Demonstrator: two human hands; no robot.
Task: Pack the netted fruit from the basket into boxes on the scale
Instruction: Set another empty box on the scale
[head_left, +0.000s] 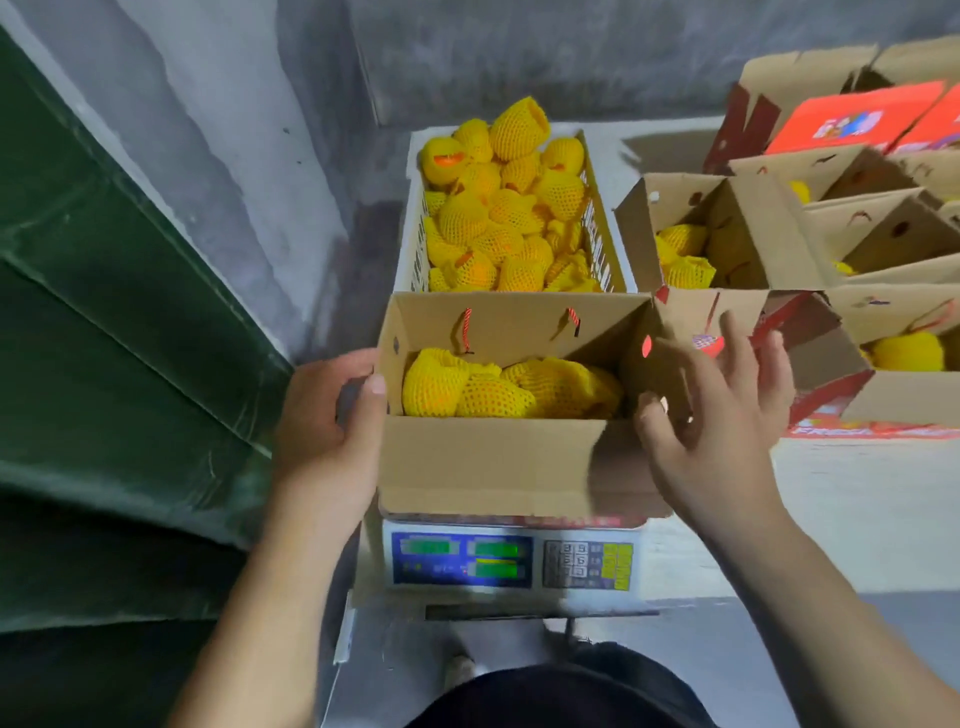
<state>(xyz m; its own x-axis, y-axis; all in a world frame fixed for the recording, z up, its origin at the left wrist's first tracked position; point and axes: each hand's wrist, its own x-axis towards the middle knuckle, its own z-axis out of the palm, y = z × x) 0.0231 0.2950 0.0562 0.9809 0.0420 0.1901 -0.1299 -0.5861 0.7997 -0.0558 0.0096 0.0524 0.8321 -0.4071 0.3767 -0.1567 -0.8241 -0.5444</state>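
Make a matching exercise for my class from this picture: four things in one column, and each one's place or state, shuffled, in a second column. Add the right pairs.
Things
1. basket
2. scale
3. left hand
4. right hand

Places or states
A. under the box
B. fingers spread, holding nothing
C. behind the box, heaped with netted fruit
D. grips the box's left side

Pairs: 1-C, 2-A, 3-D, 4-B

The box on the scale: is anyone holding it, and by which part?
The left hand grips the box by its left wall, thumb over the rim. The right hand, fingers spread by the right end, looks blurred; no clear grip.
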